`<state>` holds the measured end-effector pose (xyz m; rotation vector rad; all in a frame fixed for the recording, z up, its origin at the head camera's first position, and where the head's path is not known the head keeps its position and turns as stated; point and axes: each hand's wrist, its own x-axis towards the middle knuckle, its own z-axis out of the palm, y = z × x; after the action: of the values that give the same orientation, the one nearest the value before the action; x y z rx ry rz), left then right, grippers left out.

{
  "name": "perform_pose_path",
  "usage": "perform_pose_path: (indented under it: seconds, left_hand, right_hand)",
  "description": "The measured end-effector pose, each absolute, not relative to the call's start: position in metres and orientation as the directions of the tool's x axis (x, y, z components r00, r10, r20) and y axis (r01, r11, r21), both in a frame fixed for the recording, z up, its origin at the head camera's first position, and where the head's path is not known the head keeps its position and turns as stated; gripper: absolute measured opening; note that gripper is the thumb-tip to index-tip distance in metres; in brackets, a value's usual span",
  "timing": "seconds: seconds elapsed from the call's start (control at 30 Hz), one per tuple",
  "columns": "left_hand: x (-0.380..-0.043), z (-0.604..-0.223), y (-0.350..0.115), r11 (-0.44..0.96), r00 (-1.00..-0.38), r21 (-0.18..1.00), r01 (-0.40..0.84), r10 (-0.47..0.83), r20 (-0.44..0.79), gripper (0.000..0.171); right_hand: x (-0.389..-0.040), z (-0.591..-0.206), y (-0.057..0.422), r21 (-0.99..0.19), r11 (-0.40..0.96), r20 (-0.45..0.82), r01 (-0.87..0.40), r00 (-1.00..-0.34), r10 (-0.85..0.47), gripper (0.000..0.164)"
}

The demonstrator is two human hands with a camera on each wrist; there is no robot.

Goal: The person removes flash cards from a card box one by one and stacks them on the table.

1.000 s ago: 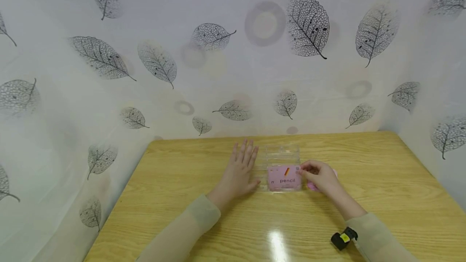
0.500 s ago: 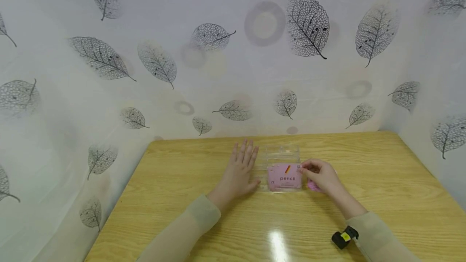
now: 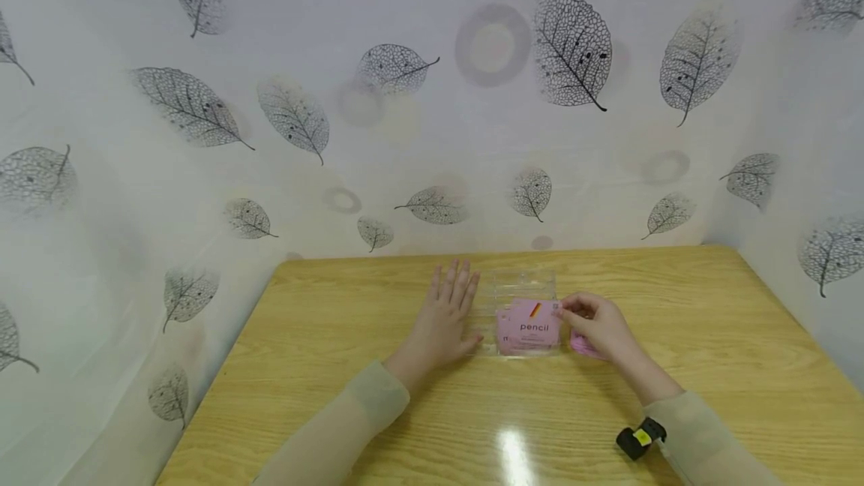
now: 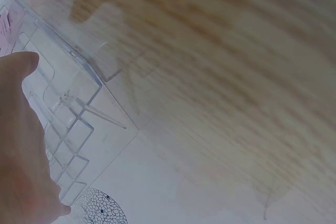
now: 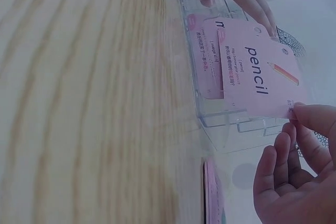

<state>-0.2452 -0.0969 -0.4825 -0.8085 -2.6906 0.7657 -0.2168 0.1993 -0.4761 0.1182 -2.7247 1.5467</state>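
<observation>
My right hand pinches the corner of a pink flashcard between thumb and finger; it bears the word "pencil" and a pencil drawing. Behind it another pink card leans in the front of a clear tiered plastic holder, partly covered. My left hand lies with fingers straight on the left side of the holder, its thumb over the clear wall in the left wrist view. Close under my right hand lies a stack of pink cards, mostly hidden by the hand in the head view.
The holder stands on a wood-grain table toward its far edge. A white curtain with leaf prints hangs behind and at both sides. A black strap with a small device sits at my right wrist.
My right hand has moved slightly up, raising the "pencil" card and shifting it a little right, so the card behind it shows more at the left. The left hand has stayed put.
</observation>
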Motion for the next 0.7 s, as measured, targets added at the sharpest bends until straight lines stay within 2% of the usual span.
perform_pose_path:
  seconds: [0.7]
  left_hand:
    - [-0.2455,-0.4824,-0.0971,0.719,-0.821,-0.53,0.449,0.566,0.071,0.106]
  right_hand:
    - [-0.2179,-0.4678,0.2027,-0.868,0.494,0.033,-0.059,-0.998,-0.06,0.023]
